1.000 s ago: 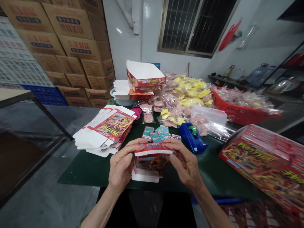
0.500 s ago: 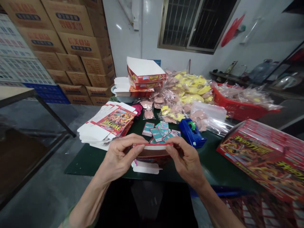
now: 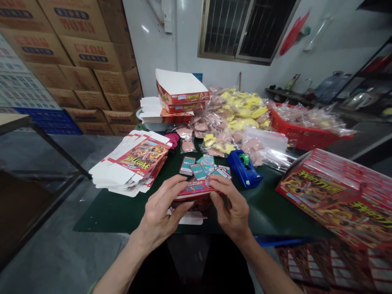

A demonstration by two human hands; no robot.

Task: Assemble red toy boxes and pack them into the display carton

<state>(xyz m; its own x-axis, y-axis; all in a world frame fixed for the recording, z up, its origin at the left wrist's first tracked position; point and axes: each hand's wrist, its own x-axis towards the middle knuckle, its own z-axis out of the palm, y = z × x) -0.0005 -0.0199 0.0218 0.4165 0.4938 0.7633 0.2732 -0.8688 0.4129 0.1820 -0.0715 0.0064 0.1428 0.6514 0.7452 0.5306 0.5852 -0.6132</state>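
A red printed cardboard box (image 3: 198, 187) stands at the table's near edge, its top flap lying nearly level. My left hand (image 3: 165, 204) grips the flap's left end, fingers on top and thumb at the near side. At the right end my right hand (image 3: 231, 204) holds it the same way. A white flap (image 3: 192, 219) sticks out toward me below the box. Just beyond my fingertips lie several teal cards (image 3: 199, 171), partly covered by the box. A blue tape dispenser (image 3: 246, 171) with green tape sits right of the cards.
Flat unfolded boxes (image 3: 131, 163) are stacked at left. Finished-looking red boxes (image 3: 324, 188) stand at right. Behind are bagged pink and yellow pieces (image 3: 241, 110), a red basket (image 3: 300, 132) and white-topped boxes (image 3: 182, 92). The green table (image 3: 107, 216) ends close to my lap.
The box's top flap has tipped over, so its printed face now shows where the open top was seen. Both hands stay on its ends. The view has shifted slightly.
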